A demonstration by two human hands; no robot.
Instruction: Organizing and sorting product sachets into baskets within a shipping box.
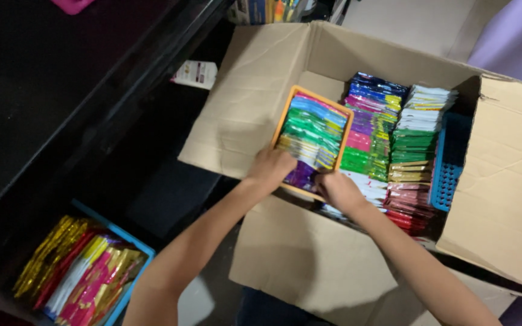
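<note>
An orange tray (285, 115) packed with colourful foil packets (315, 130) sits inside a large open cardboard box (249, 102). My left hand (270, 169) grips the tray's near left corner. At the tray's near right corner, my right hand (339, 190) closes on the rim, over the purple packets. Rows of more foil packets (382, 133) in blue, purple, green, gold and red fill the box to the right of the tray.
A blue perforated basket (451, 160) stands on edge at the box's right side. Lower left, a blue-rimmed tray (125, 238) holds gold, pink and yellow packets (80, 271). A dark shelf edge (122, 78) runs diagonally at left.
</note>
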